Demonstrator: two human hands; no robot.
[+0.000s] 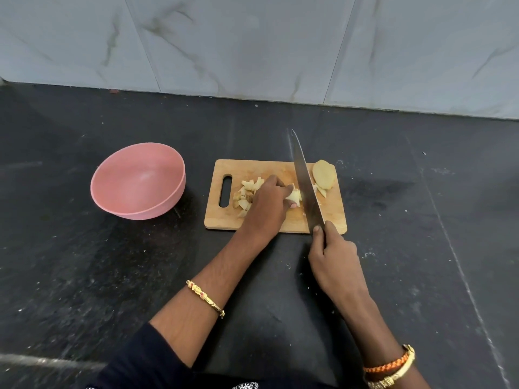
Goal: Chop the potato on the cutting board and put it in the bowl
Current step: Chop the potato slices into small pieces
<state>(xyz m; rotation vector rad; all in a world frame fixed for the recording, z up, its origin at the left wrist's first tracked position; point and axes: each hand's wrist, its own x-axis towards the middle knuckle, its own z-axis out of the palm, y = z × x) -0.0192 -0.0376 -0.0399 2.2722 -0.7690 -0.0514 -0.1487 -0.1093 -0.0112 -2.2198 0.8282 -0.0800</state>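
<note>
A wooden cutting board (pixel 280 168) lies on the black counter. My left hand (pixel 268 203) holds a small potato piece (pixel 293 195) down on the board, fingers curled round it. Just right of that piece stands the long blade of a knife (pixel 304 183), its handle gripped by my right hand (pixel 334 256) at the board's near edge. A pile of chopped potato pieces (pixel 247 192) lies left of my left hand. A larger uncut potato half (pixel 324 174) sits at the board's far right corner. The pink bowl (pixel 137 181) stands left of the board with nothing visible in it.
The black stone counter (pixel 84 276) stretches all around the board and bowl. A grey marble-tiled wall (pixel 252 46) closes off the back. Bangles sit on both wrists.
</note>
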